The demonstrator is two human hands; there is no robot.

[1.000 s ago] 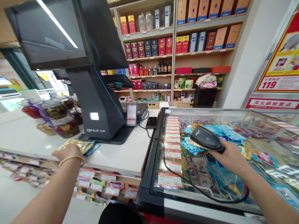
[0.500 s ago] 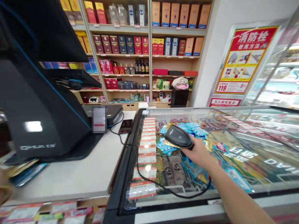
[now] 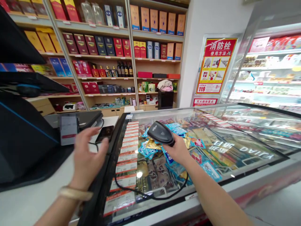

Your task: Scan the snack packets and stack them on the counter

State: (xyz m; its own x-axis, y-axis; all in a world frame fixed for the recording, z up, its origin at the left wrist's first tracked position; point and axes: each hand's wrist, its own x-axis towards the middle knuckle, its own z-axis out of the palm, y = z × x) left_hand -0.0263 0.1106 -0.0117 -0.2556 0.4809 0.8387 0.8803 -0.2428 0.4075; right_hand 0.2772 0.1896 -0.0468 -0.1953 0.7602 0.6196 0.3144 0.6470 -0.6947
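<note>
My right hand (image 3: pixel 178 150) grips a black barcode scanner (image 3: pixel 162 133) over the glass lid of a chest freezer (image 3: pixel 235 138). The scanner's black cable (image 3: pixel 145 194) loops across the glass toward the counter. My left hand (image 3: pixel 88 153) hovers open, fingers spread, above the left edge of the freezer and the white counter (image 3: pixel 28 201); a band sits on its wrist. It holds nothing. A dark phone-like device (image 3: pixel 105 133) lies on the counter just beyond its fingers.
A black checkout terminal (image 3: pixel 21 135) fills the left. A row of price labels (image 3: pixel 125 147) lines the freezer's left side over packaged goods. Shelves of boxed bottles (image 3: pixel 113 47) stand behind. A red fire poster (image 3: pixel 213 66) and a chilled display (image 3: pixel 270 69) are at right.
The view swung right. My left hand left the gold packet on the counter and rose open beside the freezer. The right hand kept the scanner above the glass.
</note>
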